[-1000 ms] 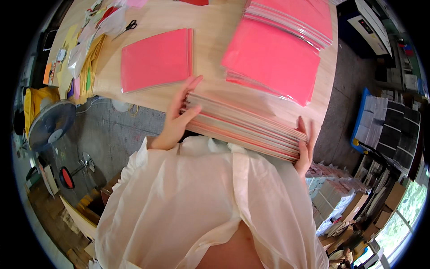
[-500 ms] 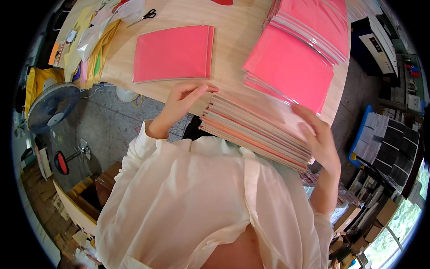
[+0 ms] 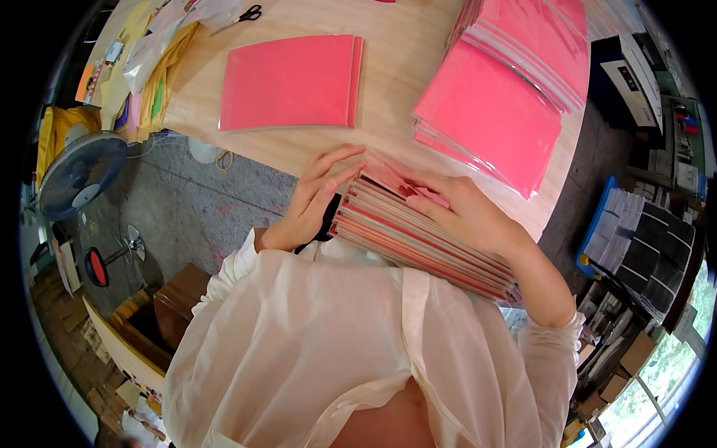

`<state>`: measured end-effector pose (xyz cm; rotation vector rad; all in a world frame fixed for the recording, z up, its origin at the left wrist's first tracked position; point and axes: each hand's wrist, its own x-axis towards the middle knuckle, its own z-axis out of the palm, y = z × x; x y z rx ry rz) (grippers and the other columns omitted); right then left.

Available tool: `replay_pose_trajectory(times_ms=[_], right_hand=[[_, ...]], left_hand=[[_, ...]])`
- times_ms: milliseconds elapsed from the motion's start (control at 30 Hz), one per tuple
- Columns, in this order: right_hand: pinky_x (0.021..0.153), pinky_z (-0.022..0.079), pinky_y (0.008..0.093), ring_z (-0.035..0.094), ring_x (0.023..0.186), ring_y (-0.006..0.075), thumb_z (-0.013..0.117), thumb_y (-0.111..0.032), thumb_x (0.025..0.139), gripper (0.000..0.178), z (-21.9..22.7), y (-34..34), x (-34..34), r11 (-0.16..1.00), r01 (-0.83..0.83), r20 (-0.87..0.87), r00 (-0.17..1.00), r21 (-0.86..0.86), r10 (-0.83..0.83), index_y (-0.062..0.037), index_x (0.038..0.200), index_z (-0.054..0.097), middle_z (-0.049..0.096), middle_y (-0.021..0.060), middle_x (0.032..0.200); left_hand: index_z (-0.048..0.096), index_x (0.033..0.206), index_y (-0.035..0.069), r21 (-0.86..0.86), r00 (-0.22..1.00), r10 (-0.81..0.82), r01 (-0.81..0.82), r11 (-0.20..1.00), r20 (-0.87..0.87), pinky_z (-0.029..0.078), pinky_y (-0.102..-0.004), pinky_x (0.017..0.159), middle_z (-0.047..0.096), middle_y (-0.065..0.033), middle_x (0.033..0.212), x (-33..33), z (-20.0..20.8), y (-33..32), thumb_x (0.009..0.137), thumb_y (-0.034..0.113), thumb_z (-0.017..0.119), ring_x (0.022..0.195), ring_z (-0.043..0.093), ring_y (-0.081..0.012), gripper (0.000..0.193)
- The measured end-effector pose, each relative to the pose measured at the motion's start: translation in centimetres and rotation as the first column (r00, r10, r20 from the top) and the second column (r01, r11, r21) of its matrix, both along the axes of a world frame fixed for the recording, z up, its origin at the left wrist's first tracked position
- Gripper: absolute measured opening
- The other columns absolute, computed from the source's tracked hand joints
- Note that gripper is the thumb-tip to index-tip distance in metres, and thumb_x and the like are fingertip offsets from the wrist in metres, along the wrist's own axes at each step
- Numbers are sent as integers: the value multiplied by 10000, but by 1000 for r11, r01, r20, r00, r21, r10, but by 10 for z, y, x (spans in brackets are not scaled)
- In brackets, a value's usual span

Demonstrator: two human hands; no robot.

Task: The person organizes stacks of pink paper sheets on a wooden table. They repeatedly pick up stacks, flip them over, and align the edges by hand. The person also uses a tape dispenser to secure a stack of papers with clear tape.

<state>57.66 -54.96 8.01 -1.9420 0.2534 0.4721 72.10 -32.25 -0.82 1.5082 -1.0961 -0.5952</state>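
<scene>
A thick stack of thin sheets in clear plastic sleeves (image 3: pixel 418 240), with pale and reddish edges, stands against my body at the table's front edge. My left hand (image 3: pixel 310 196) is at the stack's left end, its fingers stretched out and their tips touching the upper left corner. Across the top lies my right hand (image 3: pixel 467 210), with thumb and fingers closed on a crumpled pink sleeve flap (image 3: pixel 435 197). Its grip is partly hidden by the hand itself. Beyond my left hand, a small pile of pink sleeved sheets (image 3: pixel 290 84) lies flat on the wooden table (image 3: pixel 388 89).
Overlapping piles of pink sleeved sheets (image 3: pixel 489 112) fill the table's right side. Scissors (image 3: pixel 243 16) and yellow paper and plastic bags (image 3: pixel 160 71) lie at the far left. A fan (image 3: pixel 84 175) and a stool (image 3: pixel 97 266) stand left; a blue-edged cart (image 3: pixel 590 224) stands right.
My right hand has moved left along the stack and closed on the pink sleeve near its left end. My left hand has shifted slightly and its fingers have spread at the corner.
</scene>
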Motion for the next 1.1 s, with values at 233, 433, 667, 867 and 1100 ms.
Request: replay_pose_trajectory(times_ms=[233,433,667,867,1100], right_hand=[[1002,464,377,599,1179,304,595,-113,954,371,-10,0,4,973,228,75,970,31,-229,-30,1314,564,615,183,1267],[1002,479,390,579,1197,315,679,-118,881,371,-15,-2,8,969,103,366,931,-226,-13,-75,1246,630,614,167,1269],[980,505,398,590,1186,325,787,-168,784,511,-12,4,5,965,77,361,932,-249,19,-121,1270,633,597,162,1305],[948,527,393,618,1134,327,744,-128,817,469,-17,4,5,956,99,428,903,-277,31,-140,1273,636,601,157,1295],[801,576,362,679,959,276,650,-102,885,363,-29,-5,5,888,150,519,848,-435,111,-185,1238,668,653,119,1192]], left_hand=[[635,1240,-25,-15,992,76,-78,997,-98,266,-414,1126,486,-164,1415,0,9,-25,1029,241,372,1314,415,-301,430],[696,962,16,-94,988,139,-144,985,-65,346,-375,1042,546,-144,1220,9,0,-8,937,188,567,1199,494,-265,217],[725,896,28,-44,991,116,-119,992,-62,355,-380,1028,542,-119,1151,7,1,0,941,204,562,1151,497,-261,245],[748,1022,25,45,996,39,-36,998,-75,307,-396,1075,513,-128,1257,1,6,-10,988,264,495,1219,450,-269,350],[738,1037,-30,-50,984,152,-158,986,-96,299,-453,1082,563,-168,1236,3,-7,1,1019,326,375,1241,455,-324,509]])
